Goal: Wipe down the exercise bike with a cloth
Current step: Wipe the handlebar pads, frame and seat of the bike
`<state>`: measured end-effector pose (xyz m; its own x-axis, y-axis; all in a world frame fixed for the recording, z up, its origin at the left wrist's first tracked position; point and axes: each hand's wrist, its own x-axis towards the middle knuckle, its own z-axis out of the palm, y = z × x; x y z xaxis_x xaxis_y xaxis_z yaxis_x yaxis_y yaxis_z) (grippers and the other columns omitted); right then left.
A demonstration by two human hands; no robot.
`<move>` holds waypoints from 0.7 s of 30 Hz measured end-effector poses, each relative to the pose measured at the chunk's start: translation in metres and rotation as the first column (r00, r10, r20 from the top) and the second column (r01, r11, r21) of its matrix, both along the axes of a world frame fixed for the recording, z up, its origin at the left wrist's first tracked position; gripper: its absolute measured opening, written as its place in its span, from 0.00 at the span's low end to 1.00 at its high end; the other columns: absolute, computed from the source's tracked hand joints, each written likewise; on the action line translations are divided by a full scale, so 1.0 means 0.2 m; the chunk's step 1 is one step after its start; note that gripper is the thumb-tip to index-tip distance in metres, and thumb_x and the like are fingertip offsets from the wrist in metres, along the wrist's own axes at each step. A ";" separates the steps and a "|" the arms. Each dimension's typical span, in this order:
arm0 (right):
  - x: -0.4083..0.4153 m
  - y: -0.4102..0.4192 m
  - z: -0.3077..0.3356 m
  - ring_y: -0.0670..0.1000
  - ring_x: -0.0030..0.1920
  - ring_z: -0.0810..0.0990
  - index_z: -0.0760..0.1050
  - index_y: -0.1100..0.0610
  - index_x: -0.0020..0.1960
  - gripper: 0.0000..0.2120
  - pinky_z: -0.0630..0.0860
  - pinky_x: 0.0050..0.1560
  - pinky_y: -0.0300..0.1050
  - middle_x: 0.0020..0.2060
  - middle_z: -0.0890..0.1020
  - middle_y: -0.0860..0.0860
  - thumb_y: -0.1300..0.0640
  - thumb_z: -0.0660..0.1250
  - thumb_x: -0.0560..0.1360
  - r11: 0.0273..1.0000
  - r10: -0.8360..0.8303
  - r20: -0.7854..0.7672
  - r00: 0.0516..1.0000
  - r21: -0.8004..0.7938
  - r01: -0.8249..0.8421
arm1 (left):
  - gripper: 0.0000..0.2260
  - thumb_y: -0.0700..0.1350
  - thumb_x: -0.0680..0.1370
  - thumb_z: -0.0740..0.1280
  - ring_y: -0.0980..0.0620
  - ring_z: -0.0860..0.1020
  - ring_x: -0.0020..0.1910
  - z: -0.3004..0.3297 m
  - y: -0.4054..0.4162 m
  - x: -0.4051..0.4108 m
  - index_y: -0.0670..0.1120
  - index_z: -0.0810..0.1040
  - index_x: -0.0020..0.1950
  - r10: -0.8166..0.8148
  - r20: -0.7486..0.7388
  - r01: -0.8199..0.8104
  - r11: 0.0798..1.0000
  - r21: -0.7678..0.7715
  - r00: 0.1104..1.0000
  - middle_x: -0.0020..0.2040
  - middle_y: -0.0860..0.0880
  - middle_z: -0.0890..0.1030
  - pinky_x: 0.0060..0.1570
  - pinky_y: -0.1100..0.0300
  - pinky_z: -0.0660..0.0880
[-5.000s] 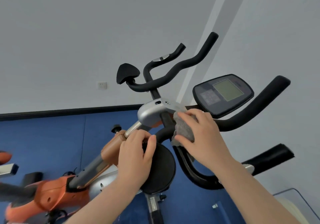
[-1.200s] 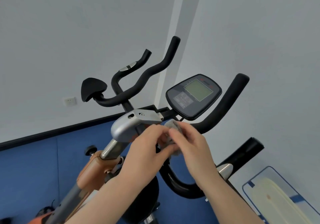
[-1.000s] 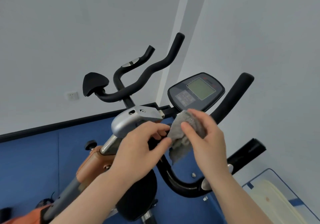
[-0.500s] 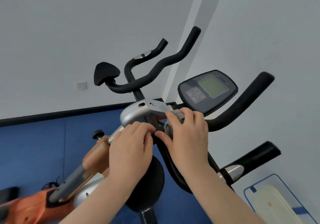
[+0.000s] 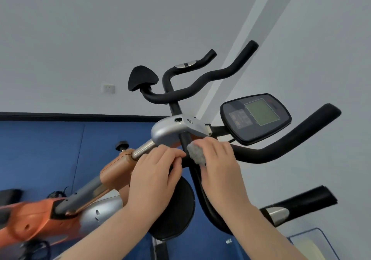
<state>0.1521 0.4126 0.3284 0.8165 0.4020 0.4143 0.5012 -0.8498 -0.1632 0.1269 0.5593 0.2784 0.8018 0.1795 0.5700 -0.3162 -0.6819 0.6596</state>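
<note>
Just below the silver bracket [image 5: 170, 132] of the exercise bike [image 5: 112, 171], the right hand [image 5: 219, 165] holds a small grey cloth [image 5: 196, 153], bunched under its curled fingers and pressed against the black handlebar tube [image 5: 261, 155] where it meets the stem. The cloth pokes out at the hand's left edge, by the fingertips. The left hand [image 5: 154, 175] sits just beside it, fingers bent over the same junction near the steel post [image 5: 143, 149]; whether it grips anything I cannot tell. Its fingertips nearly touch the cloth. Behind the hands a dark console [image 5: 255, 118] with a greenish screen tilts upward. Blue matting [image 5: 40, 149] covers the floor.
</note>
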 end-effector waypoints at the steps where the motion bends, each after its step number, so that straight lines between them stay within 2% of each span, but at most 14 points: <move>1: 0.03 -0.03 0.02 0.54 0.53 0.75 0.76 0.56 0.59 0.20 0.77 0.50 0.47 0.53 0.79 0.49 0.70 0.70 0.70 0.999 0.037 -0.010 0.999 0.006 -0.037 | 0.09 0.48 0.78 0.59 0.58 0.71 0.37 0.00 0.00 0.00 0.51 0.78 0.47 0.008 -0.007 -0.008 1.000 -0.007 1.000 0.39 0.58 0.74 0.34 0.57 0.73; 4: 0.13 -0.11 0.09 0.52 0.55 0.73 0.76 0.56 0.62 0.18 0.72 0.52 0.41 0.55 0.79 0.49 0.67 0.69 0.73 0.990 -0.105 0.026 0.994 0.093 0.102 | 0.10 0.51 0.78 0.58 0.56 0.70 0.34 0.00 0.00 -0.01 0.50 0.74 0.40 0.046 -0.048 -0.046 0.999 -0.004 0.998 0.35 0.56 0.73 0.32 0.55 0.72; 6: 0.09 -0.08 0.07 0.52 0.54 0.73 0.76 0.56 0.63 0.18 0.73 0.52 0.43 0.55 0.80 0.49 0.64 0.70 0.74 0.983 -0.169 0.021 0.985 0.083 0.167 | 0.13 0.52 0.78 0.57 0.55 0.70 0.31 0.00 0.00 -0.01 0.50 0.72 0.35 0.062 -0.056 -0.061 0.998 0.008 0.997 0.33 0.55 0.71 0.30 0.55 0.71; 8: 0.01 -0.02 0.01 0.54 0.52 0.75 0.77 0.56 0.61 0.19 0.76 0.49 0.46 0.55 0.80 0.49 0.66 0.71 0.71 0.996 -0.089 -0.003 0.996 0.027 0.089 | 0.14 0.51 0.78 0.57 0.55 0.69 0.31 0.00 0.00 -0.02 0.49 0.71 0.34 0.069 -0.054 -0.069 0.998 -0.003 0.996 0.32 0.55 0.71 0.29 0.56 0.70; 10: 0.03 -0.04 0.03 0.54 0.53 0.75 0.78 0.55 0.61 0.20 0.75 0.52 0.45 0.55 0.80 0.48 0.67 0.70 0.71 0.999 0.031 -0.049 0.998 0.018 -0.030 | 0.15 0.51 0.78 0.57 0.56 0.69 0.30 0.00 0.01 -0.02 0.48 0.71 0.34 0.074 -0.076 -0.076 0.997 -0.023 0.994 0.31 0.55 0.70 0.29 0.58 0.69; 12: 0.12 -0.09 0.08 0.51 0.56 0.74 0.77 0.53 0.62 0.18 0.73 0.55 0.43 0.55 0.80 0.47 0.64 0.70 0.73 0.998 0.002 -0.084 0.996 0.063 0.003 | 0.15 0.52 0.78 0.56 0.56 0.70 0.30 -0.01 0.01 -0.03 0.49 0.71 0.34 0.072 -0.111 -0.078 0.996 -0.050 0.991 0.31 0.56 0.70 0.29 0.60 0.68; 14: 0.14 -0.08 0.11 0.52 0.55 0.75 0.77 0.53 0.62 0.17 0.72 0.53 0.43 0.55 0.81 0.47 0.62 0.70 0.74 0.990 -0.095 -0.058 0.994 0.102 0.101 | 0.14 0.52 0.78 0.55 0.56 0.70 0.30 -0.02 0.02 -0.04 0.50 0.71 0.34 0.076 -0.131 -0.085 0.995 -0.061 0.988 0.31 0.56 0.70 0.29 0.62 0.67; 15: 0.11 -0.04 0.09 0.53 0.54 0.75 0.78 0.53 0.61 0.16 0.73 0.52 0.44 0.54 0.81 0.47 0.63 0.70 0.74 0.992 -0.094 -0.055 0.994 0.083 0.098 | 0.14 0.52 0.78 0.55 0.56 0.70 0.30 -0.03 0.02 -0.04 0.50 0.70 0.35 0.080 -0.138 -0.089 0.994 -0.066 0.987 0.31 0.56 0.70 0.29 0.62 0.66; 17: 0.01 0.04 0.05 0.54 0.52 0.75 0.78 0.53 0.59 0.18 0.76 0.48 0.46 0.53 0.81 0.48 0.65 0.71 0.71 0.999 0.040 -0.096 0.995 -0.018 -0.042 | 0.14 0.52 0.78 0.55 0.56 0.70 0.30 -0.03 0.01 -0.04 0.50 0.70 0.34 0.080 -0.144 -0.092 0.993 -0.079 0.986 0.31 0.56 0.70 0.29 0.62 0.65; 19: 0.03 0.03 0.06 0.52 0.54 0.74 0.78 0.52 0.60 0.19 0.75 0.50 0.44 0.54 0.80 0.47 0.65 0.70 0.71 0.979 0.173 -0.147 0.974 -0.084 -0.186 | 0.14 0.52 0.78 0.55 0.56 0.70 0.30 -0.03 0.01 -0.03 0.50 0.69 0.34 0.072 -0.145 -0.086 0.992 -0.088 0.987 0.31 0.55 0.70 0.29 0.60 0.66; 21: 0.11 -0.01 0.09 0.51 0.57 0.74 0.78 0.52 0.61 0.19 0.74 0.53 0.44 0.55 0.80 0.47 0.64 0.70 0.72 0.990 0.127 -0.132 0.983 -0.050 -0.134 | 0.14 0.52 0.78 0.55 0.56 0.70 0.30 -0.03 0.02 -0.03 0.50 0.68 0.34 0.069 -0.147 -0.083 0.993 -0.087 0.987 0.31 0.55 0.70 0.28 0.59 0.67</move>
